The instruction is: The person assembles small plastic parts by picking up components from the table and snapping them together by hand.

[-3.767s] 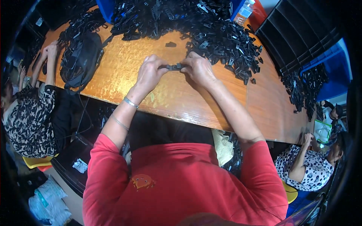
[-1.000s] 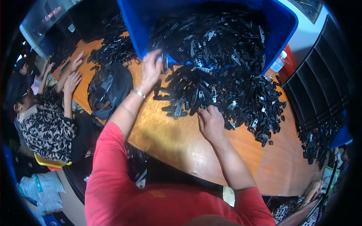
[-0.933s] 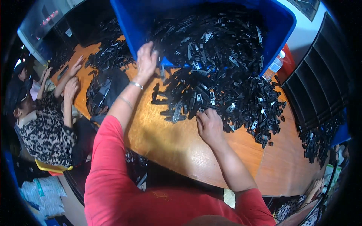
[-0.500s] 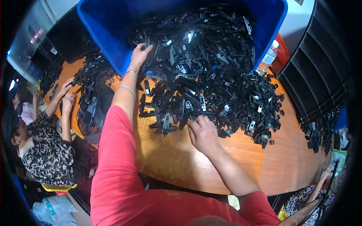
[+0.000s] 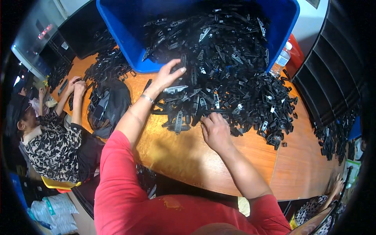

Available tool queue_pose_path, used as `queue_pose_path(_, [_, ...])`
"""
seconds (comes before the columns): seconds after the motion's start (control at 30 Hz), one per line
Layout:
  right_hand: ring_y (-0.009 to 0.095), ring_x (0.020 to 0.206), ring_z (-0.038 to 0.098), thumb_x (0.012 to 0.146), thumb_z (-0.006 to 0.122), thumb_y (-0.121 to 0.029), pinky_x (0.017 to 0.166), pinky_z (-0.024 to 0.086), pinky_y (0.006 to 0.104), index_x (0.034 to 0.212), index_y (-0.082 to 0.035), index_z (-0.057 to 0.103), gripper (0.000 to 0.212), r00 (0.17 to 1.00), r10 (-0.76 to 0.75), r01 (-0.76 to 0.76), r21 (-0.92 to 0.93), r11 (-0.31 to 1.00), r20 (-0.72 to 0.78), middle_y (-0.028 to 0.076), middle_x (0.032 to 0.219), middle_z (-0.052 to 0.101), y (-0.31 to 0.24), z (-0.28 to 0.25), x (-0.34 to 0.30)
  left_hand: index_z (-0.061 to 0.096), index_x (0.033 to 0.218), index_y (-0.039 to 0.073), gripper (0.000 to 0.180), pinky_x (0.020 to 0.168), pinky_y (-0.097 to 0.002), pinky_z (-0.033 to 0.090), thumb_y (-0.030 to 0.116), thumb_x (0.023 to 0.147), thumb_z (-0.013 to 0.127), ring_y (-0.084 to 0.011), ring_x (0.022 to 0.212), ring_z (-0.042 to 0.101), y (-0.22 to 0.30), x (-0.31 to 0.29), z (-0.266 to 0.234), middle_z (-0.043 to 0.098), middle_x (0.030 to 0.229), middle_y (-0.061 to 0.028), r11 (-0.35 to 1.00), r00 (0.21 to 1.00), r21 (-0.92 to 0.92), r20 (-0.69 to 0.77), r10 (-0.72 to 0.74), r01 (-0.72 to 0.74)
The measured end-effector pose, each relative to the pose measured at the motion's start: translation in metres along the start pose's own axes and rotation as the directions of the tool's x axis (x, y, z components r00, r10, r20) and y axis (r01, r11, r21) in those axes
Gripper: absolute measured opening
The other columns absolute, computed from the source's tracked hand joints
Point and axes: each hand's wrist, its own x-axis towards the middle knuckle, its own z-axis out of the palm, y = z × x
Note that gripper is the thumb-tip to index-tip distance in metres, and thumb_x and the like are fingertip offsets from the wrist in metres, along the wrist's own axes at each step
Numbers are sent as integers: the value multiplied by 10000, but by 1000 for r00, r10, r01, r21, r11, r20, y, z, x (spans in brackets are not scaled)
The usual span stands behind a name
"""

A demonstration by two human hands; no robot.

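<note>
Small, long black plastic parts [image 5: 250, 98] lie heaped on the wooden table and spill from a tipped blue bin [image 5: 129, 43]. My left hand [image 5: 170, 74] is over the left side of the heap, just in front of the bin's mouth. A dark upright part [image 5: 183, 60] shows between its thumb and forefinger. At the heap's near edge, my right hand [image 5: 217, 131] is closed with its fingers curled down, and a dark part sits at its fingertips, largely hidden. Left of it, a ribbed black part [image 5: 179, 122] lies on other parts.
A clear plastic bottle [image 5: 281, 58] stands right of the bin. A black bag [image 5: 111, 107] rests on the table at left, beside a co-worker [image 5: 53, 145] handling parts. At right is a black ribbed panel [image 5: 331, 70] with more parts near it. The table's near edge [image 5: 188, 184] curves before me.
My left hand has come out of the bin's left side, moving right and nearer to me. My right hand stays at the heap's near edge. The view has shifted slightly.
</note>
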Motion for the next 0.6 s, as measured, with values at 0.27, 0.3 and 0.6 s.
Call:
queue_pose_path(0.27, [332, 958, 652, 921, 788, -111, 787, 555, 450, 1091, -51, 758, 183, 1000, 18, -18, -7, 1000, 9, 116, 994, 631, 2, 0, 2, 804, 1156, 50, 308, 941, -390, 578, 315, 1091, 662, -271, 1075, 761, -42, 55, -72, 807, 1081, -149, 946, 835, 319, -505, 218, -54])
queue_pose_path(0.3, [332, 958, 652, 921, 788, -111, 787, 555, 450, 1091, -51, 758, 183, 1000, 29, -29, -21, 999, 9, 116, 994, 631, 2, -1, 2, 773, 1258, 61, 358, 1038, -436, 555, 354, 1085, 661, -343, 1193, 721, -56, 73, -80, 771, 1236, -195, 883, 824, 467, -515, 235, 40])
queue_pose_path(0.6, [316, 958, 619, 936, 757, -134, 796, 530, 447, 1067, -63, 730, 152, 999, -21, 20, 26, 999, 48, 112, 1003, 592, -2, 4, 5, 602, 1604, 198, 840, 1290, -463, 344, 764, 983, 594, -414, 1542, 494, -146, 159, -122, 567, 1623, -251, 907, 891, 240, -388, -237, 346])
